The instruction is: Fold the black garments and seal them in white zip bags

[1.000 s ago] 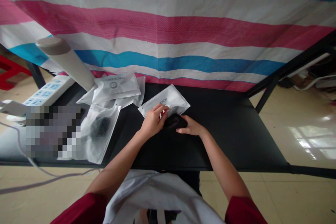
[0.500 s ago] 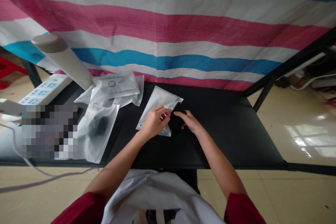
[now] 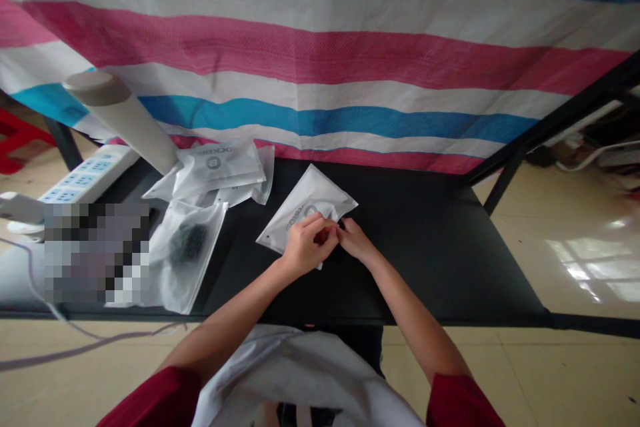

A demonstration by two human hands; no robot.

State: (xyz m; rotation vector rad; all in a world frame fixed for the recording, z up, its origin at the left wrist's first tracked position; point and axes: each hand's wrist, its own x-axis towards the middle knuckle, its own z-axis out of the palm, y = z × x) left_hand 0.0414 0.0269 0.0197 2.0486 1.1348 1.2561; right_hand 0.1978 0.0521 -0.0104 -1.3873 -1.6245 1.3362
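Note:
A frosted white zip bag (image 3: 311, 188) with dark lettering and a round logo lies tilted on the black tabletop, between and beyond my hands. My left hand (image 3: 310, 245) covers its near part, thumb and fingers pinched on the bag's right-hand edge. Close beside it, my right hand (image 3: 356, 241) has its fingers bent and pressed together at that same edge, fingertips meeting the left ones. The fingers hide the exact spot they grip. What lies inside this bag cannot be made out.
On the left lie several similar bags (image 3: 220, 170) in a pile and a zip bag with a dark item inside (image 3: 183, 253). A white bottle (image 3: 127, 123) leans by a power strip (image 3: 85, 177) with cables. Behind the black table (image 3: 425, 260) hangs a striped sheet (image 3: 350, 57).
My right hand has moved in to the left and now meets the left hand at the bag's edge. The left hand shifted slightly right, and the bag has turned, showing its logo.

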